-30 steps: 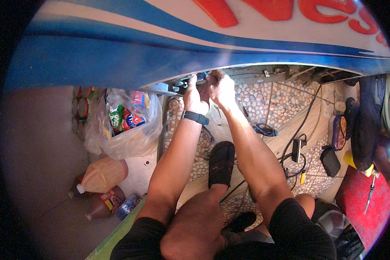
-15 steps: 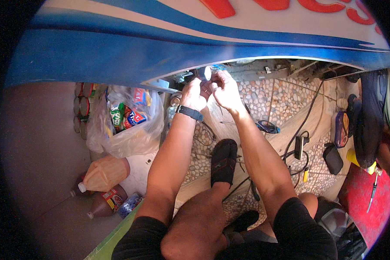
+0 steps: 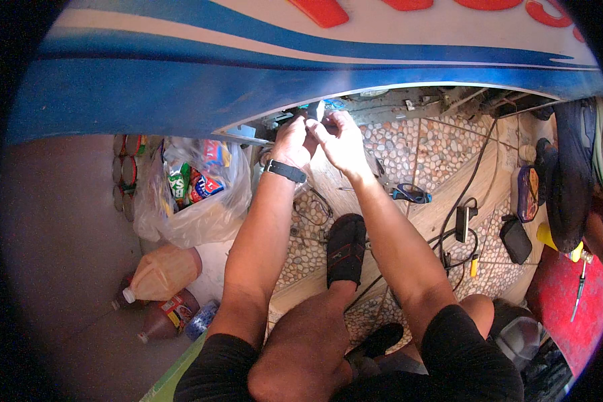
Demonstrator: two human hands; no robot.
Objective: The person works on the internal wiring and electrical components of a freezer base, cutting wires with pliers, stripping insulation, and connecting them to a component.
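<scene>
My left hand (image 3: pixel 292 142), with a dark watch (image 3: pixel 285 170) on its wrist, and my right hand (image 3: pixel 342 145) meet at the low opening under a large blue and white panel (image 3: pixel 154 94). Both hands' fingers are bent and pinched together close to each other. What they hold is too small and shadowed to make out. Just beyond the fingertips is a brightly lit pale part (image 3: pixel 319 109), with some blue bits beside it. A tool with blue and black handles (image 3: pixel 411 193) lies on the floor right of my right forearm, partly hidden by it.
At left stand a plastic bag (image 3: pixel 194 224) of snack packets and several bottles (image 3: pixel 164 273). A black power strip (image 3: pixel 462 224) with cables, a black pouch (image 3: pixel 515 240) and a yellow-handled tool (image 3: pixel 474 265) lie at right. A red surface (image 3: pixel 563 301) is at far right.
Both hands stay at the opening, with small finger shifts; the right thumb has moved nearer the left fingers. The whole view has shifted slightly.
</scene>
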